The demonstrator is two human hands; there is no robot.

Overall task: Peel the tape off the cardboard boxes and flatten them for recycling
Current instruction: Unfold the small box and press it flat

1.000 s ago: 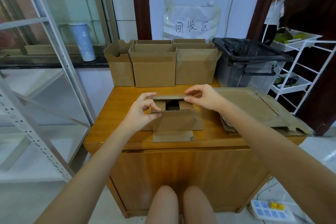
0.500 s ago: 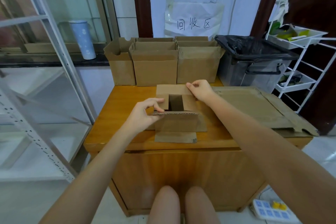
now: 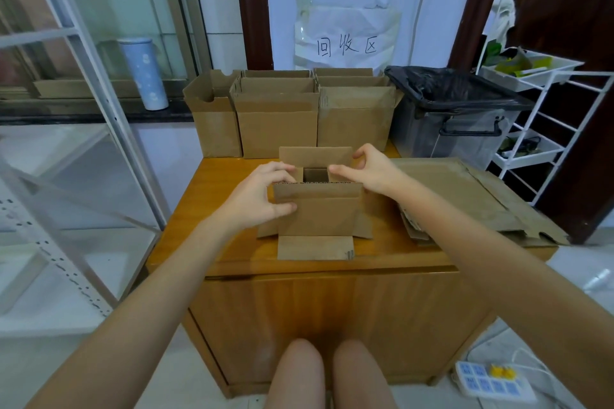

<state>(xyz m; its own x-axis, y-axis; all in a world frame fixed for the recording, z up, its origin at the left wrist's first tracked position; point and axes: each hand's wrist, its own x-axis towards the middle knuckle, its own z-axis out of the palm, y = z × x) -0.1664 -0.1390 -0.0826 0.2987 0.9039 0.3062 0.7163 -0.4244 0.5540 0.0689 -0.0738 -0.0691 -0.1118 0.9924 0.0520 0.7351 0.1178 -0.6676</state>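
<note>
A small open cardboard box (image 3: 319, 212) stands on the wooden cabinet top (image 3: 219, 196), its four top flaps spread outward and its inside dark. My left hand (image 3: 262, 197) grips the box's upper left corner, thumb on the near face and fingers over the rim. My right hand (image 3: 368, 169) holds the upper right corner, with the thumb at the opening and the fingers curled by the far flap. No tape shows on this box. Three more open boxes (image 3: 277, 123) stand in a row at the back of the cabinet.
Flattened cardboard sheets (image 3: 465, 199) lie on the cabinet's right half. A bin lined with a black bag (image 3: 458, 116) stands at the back right, beside a white wire rack (image 3: 548, 116). A white metal shelf frame (image 3: 83, 109) rises on the left. A power strip (image 3: 491, 382) lies on the floor.
My right hand swung the far flap up and back, then came to the box's right corner. My left hand moved lower on the left corner. The camera tilted slightly.
</note>
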